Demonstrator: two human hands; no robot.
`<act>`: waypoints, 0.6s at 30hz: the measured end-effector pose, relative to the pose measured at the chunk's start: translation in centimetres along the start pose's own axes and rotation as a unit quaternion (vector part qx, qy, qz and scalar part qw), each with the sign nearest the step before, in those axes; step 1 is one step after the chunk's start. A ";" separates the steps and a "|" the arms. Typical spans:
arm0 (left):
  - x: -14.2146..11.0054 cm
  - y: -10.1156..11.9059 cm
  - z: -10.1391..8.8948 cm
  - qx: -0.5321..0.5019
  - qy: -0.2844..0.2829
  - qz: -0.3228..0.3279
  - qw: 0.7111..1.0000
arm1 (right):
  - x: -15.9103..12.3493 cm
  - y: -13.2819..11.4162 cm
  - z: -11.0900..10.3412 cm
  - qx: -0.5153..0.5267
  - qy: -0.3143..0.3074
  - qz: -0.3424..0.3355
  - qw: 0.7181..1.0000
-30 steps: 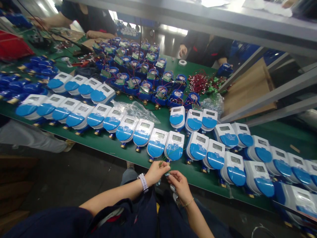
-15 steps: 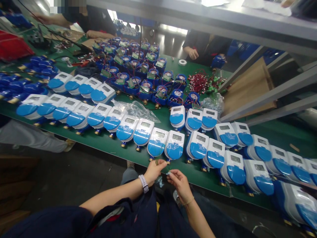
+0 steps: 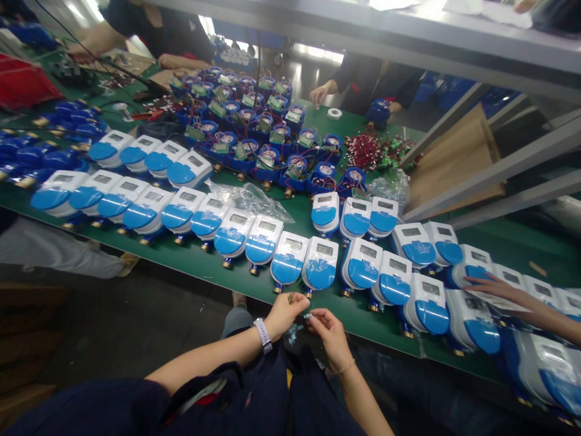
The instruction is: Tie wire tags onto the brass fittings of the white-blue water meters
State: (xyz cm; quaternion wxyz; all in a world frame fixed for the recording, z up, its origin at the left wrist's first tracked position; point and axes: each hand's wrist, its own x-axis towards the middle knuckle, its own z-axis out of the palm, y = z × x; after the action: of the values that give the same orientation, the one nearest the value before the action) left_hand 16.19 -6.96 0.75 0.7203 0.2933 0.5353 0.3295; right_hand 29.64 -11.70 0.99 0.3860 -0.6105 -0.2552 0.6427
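Blue piece (image 3: 308, 316) in right hand (image 3: 330, 336); bin (image 3: 25, 83)

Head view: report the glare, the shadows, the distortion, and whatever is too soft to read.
Head view: glossy highlights on the blue lids and plastic film; head view: dark floor below the table; head view: meters leaning and stretched toward the side edges; head view: display digits unreadable, and the green strands at the left hand too fine to trace.

1. Head cam, worn by person; faces fwd & down over table (image 3: 198, 261).
2. Closest: lap, L hand (image 3: 285, 315) & R hand (image 3: 330, 339), btm ctr.
3. Far side, w/ co-worker (image 3: 363, 79), farther off, up top.
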 end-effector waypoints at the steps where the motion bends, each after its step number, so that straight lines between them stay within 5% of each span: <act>1: 0.0 0.1 0.0 0.009 -0.001 0.005 1.000 | 0.0 -0.1 0.1 -0.007 0.001 -0.005 1.000; 7: 0.0 0.1 -0.2 0.038 -0.018 0.013 0.999 | -0.2 0.0 0.1 -0.009 0.000 -0.006 1.000; 18: -0.2 -0.5 0.2 -0.003 -0.066 -0.096 0.993 | -0.1 0.4 -0.1 0.040 0.013 0.015 0.999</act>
State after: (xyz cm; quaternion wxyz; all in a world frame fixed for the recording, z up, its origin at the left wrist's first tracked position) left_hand 16.46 -7.45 0.56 0.7830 0.2597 0.5114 0.2407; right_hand 29.63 -12.03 0.67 0.4039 -0.6066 -0.2148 0.6502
